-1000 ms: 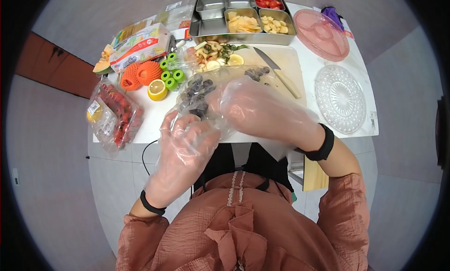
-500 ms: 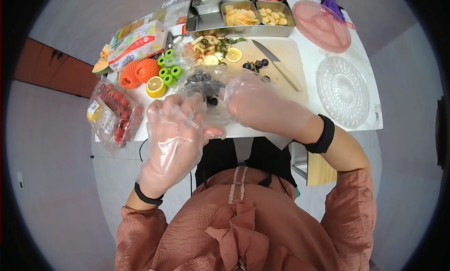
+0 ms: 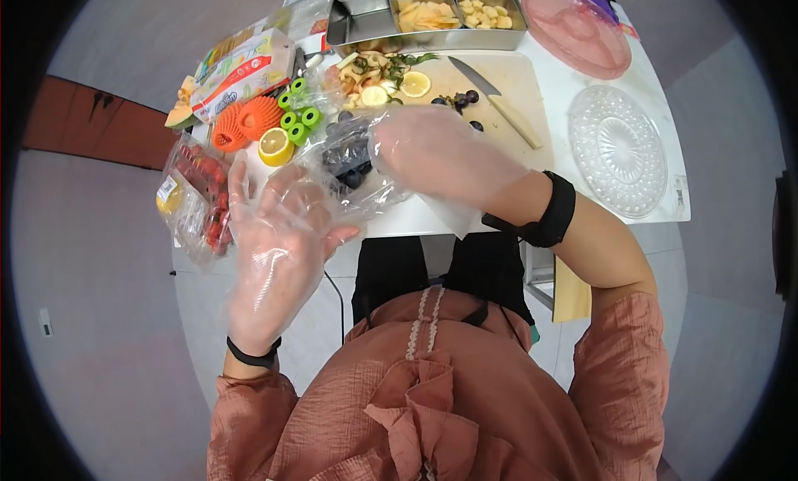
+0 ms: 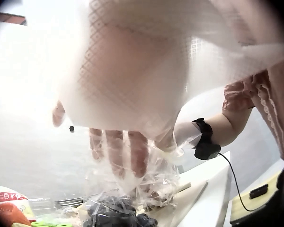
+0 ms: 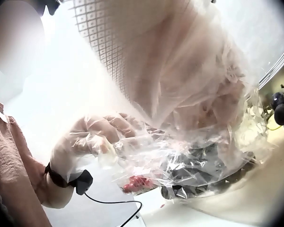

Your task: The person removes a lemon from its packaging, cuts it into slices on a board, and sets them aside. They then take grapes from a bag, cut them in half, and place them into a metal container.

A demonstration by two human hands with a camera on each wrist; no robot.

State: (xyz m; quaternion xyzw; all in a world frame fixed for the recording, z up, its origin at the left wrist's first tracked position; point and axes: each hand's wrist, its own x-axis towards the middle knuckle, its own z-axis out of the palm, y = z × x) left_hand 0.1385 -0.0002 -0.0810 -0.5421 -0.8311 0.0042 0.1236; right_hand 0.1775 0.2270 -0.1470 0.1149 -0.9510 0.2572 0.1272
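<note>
A clear plastic bag (image 3: 386, 200) with dark grapes (image 3: 353, 177) inside lies at the table's front, over the near left part of the cutting board (image 3: 525, 86). My gloved right hand (image 3: 445, 152) grips the bag from the right, its fingers mostly hidden by loose glove film. Left of the bag is my gloved left hand (image 3: 278, 223), fingers extended and thumb apart. In the left wrist view, those fingers (image 4: 137, 153) point down over the bagged grapes (image 4: 111, 213). Several loose grapes (image 3: 462, 101) sit on the board beyond the right hand.
A knife (image 3: 515, 122) lies on the board near peelings and a lemon slice (image 3: 415, 84). Right stand a clear patterned plate (image 3: 619, 148) and a pink tray (image 3: 578, 32). A steel box (image 3: 449, 40) holds cut fruit. Left are a lemon half (image 3: 275, 147) and packed red fruit (image 3: 218, 190).
My left hand has let go of the bag's near side and moved left, its fingers spreading. The right hand has shifted left with the bag, uncovering loose grapes on the board.
</note>
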